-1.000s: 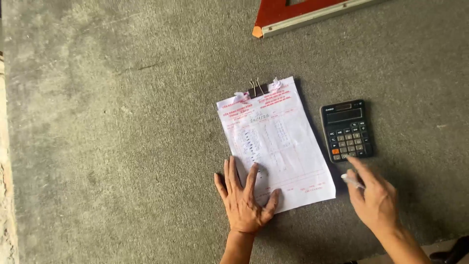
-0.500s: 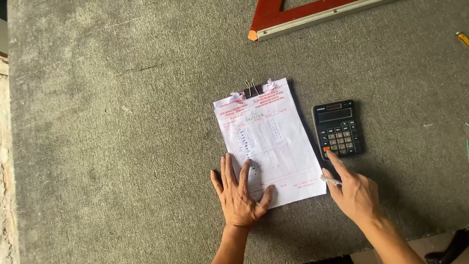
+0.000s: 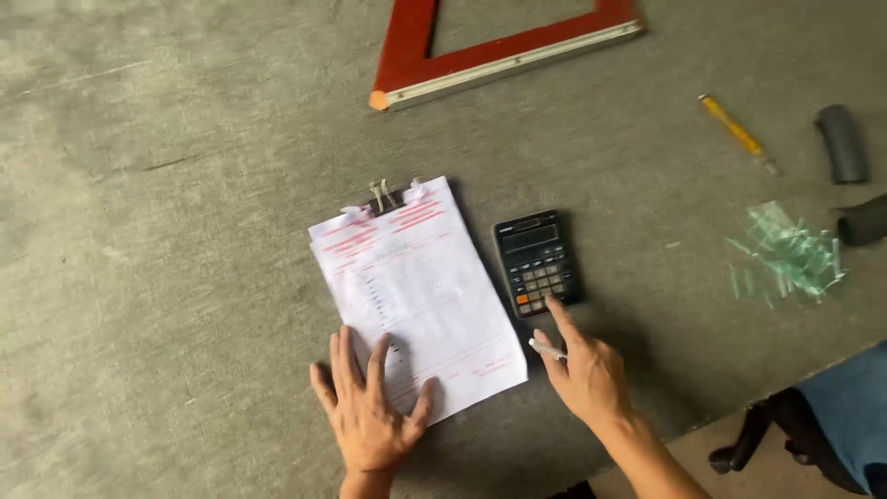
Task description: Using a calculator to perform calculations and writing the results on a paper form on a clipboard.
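A clipped stack of white paper (image 3: 416,286) with pink print lies on the grey felt table (image 3: 166,231), held at its top by a binder clip (image 3: 382,196). My left hand (image 3: 370,407) rests flat, fingers spread, on the paper's lower left corner. A black calculator (image 3: 538,262) sits just right of the paper. My right hand (image 3: 587,370) holds a white pen (image 3: 547,349) while its index finger touches the calculator's lower keys.
A red-framed wooden piece (image 3: 499,55) lies at the top. A yellow tool (image 3: 737,134), dark cylinders (image 3: 841,143) and a pile of thin green glass strips (image 3: 785,254) lie at the right. The table's edge runs at lower right, above a chair (image 3: 813,434).
The view shifted, now showing the table's right side. My right index finger stays at the calculator's lower keys. My left hand stays flat on the paper.
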